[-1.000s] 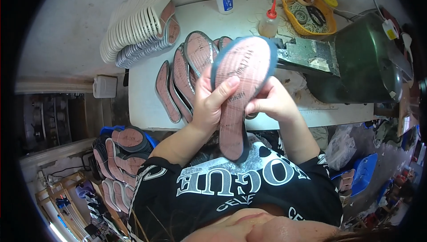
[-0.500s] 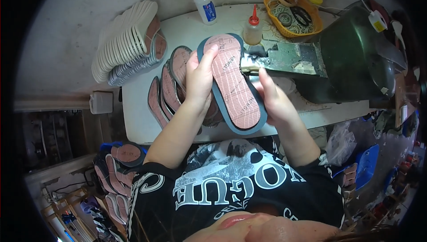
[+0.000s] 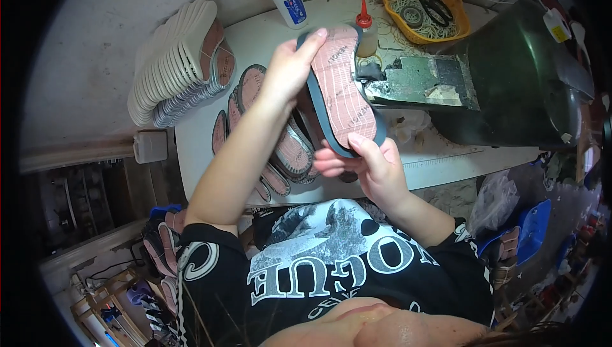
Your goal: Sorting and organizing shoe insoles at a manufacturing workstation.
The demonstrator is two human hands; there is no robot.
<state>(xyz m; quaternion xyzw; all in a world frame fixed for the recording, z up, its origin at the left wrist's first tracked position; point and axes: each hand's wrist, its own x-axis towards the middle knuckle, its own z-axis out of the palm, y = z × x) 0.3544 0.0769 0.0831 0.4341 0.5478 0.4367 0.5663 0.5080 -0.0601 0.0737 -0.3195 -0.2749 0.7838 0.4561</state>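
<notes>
A shoe sole [image 3: 344,86] with a pink, white-lined face and a dark blue-grey rim is held over the table in both hands. My left hand [image 3: 290,70] grips its far end, thumb on the pink face. At the near end my right hand [image 3: 382,168] pinches the edge, thumb on top and fingers beneath. The sole's right edge is close to the tip of the flat green arm [image 3: 417,84] of a machine; whether they touch I cannot tell. Left of it, partly behind my left forearm, several similar pink soles [image 3: 293,156] lie overlapping on the table.
Stacked white shoe pieces [image 3: 169,60] stand at the far left. Behind are a white bottle [image 3: 287,3], a red-tipped glue bottle [image 3: 367,36] and a yellow basket [image 3: 460,31] of cords and rings. The machine's bulky dark green body [image 3: 516,79] fills the right side.
The sole has moved away from me and tilted. My right hand has gone from beside its right edge to gripping its near end. My left hand has moved farther up with it.
</notes>
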